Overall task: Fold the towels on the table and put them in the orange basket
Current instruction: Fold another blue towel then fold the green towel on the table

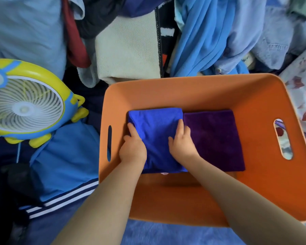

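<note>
2 hands: left hand point(132, 149) and right hand point(182, 145) both grasping folded blue microfibre towel point(155, 137)
blue towel: inside orange plastic basket point(193, 89), 9 o'clock side
folded purple plush towel point(214, 138): touching it at 3 o'clock

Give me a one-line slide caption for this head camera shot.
Both hands, left and right, press a folded blue towel into the orange basket beside a folded purple towel.

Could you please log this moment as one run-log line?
left hand + right hand: on folded blue towel | in orange basket | beside purple towel
</note>
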Demonstrator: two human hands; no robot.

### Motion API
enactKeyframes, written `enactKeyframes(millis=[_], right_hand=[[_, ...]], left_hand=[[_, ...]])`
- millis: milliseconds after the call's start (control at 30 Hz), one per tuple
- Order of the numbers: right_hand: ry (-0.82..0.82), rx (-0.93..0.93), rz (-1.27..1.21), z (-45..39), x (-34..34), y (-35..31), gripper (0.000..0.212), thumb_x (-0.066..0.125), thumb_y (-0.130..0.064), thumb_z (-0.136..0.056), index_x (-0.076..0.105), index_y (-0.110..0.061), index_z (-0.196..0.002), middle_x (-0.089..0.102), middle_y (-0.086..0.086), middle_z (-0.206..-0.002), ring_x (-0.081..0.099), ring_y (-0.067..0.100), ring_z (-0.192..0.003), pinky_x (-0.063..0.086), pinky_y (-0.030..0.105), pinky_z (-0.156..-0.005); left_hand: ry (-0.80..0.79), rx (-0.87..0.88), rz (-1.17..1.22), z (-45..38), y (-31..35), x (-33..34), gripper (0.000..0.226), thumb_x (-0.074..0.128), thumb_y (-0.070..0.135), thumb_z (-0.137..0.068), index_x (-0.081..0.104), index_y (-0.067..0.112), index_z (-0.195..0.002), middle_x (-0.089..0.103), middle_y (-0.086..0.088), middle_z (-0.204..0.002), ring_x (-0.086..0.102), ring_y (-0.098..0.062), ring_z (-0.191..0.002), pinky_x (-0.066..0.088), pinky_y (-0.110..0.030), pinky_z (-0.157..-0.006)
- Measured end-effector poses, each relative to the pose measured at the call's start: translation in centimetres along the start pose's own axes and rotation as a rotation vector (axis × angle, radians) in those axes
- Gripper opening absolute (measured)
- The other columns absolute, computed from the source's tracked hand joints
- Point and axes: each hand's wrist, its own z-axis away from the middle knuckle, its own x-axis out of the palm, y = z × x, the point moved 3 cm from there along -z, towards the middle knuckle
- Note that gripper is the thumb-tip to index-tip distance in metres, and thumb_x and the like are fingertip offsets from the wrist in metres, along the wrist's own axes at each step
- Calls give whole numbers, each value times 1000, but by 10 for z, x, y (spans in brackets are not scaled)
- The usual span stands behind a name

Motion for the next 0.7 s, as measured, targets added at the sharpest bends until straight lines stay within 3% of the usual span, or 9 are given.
enactKeyframes(millis=[67, 133, 200, 333, 467, 600, 700], right_hand=[[7, -21, 128, 1, 8, 2, 63, 32, -29, -97, -6, -11, -145, -2, 18, -152, 29, 32, -128, 37, 37, -98], [18, -30, 221, 1, 11, 7, 64, 29, -35, -96, -8, -17, -145, -12, 15, -153, 20, 32, -134, 37, 40, -98], [-1, -51, 293, 0, 17, 11, 62, 24, -42, -96, -9, -23, -145, -20, 11, -152, 3, 30, -141, 29, 43, -105], [-60, -56, 399, -1, 19, 15, 63, 19, -50, -94, -13, -27, -143, -26, 9, -151, -13, 28, -142, 14, 48, -112], [-130, -53, 410, 5, 5, 12, 63, 21, -51, -94, -12, -30, -143, -26, 7, -151, -12, 27, -142, 13, 48, -113], [-144, -63, 355, 26, -22, 9, 60, 26, -44, -96, -5, -28, -145, -19, 4, -154, -10, 25, -143, 16, 44, -113], [-92, -87, 311, 54, -48, 5, 57, 32, -35, -96, 5, -22, -146, -9, 4, -156, -4, 24, -143, 22, 43, -111]], left_hand=[[186, 196, -218, 4, 2, 5, 67, 31, 6, -95, -11, 15, -146, 12, -13, -152, 34, -31, -131, 41, -35, -94], [229, 402, -383, 4, 1, 10, 60, 24, 10, -97, -9, 13, -146, -2, -9, -156, 9, -27, -143, 22, -38, -112], [144, 412, -487, -2, -7, 15, 54, 20, 11, -97, -4, 8, -146, -1, -7, -156, 0, -23, -144, 4, -38, -117], [31, 318, -595, -8, -5, 15, 53, 16, 13, -97, -4, 1, -145, -3, -14, -155, 0, -25, -144, -4, -35, -117], [-29, 326, -551, -2, 2, 0, 55, 26, 12, -96, 2, 4, -145, 2, -14, -155, 3, -24, -144, 2, -35, -117], [30, 393, -523, 22, 14, -30, 49, 45, 9, -86, 35, 9, -134, 34, -10, -141, 24, -25, -135, 21, -40, -111], [64, 426, -526, 53, 19, -54, 38, 46, 7, -84, 46, 11, -122, 44, -8, -129, 36, -24, -125, 30, -37, -103]])
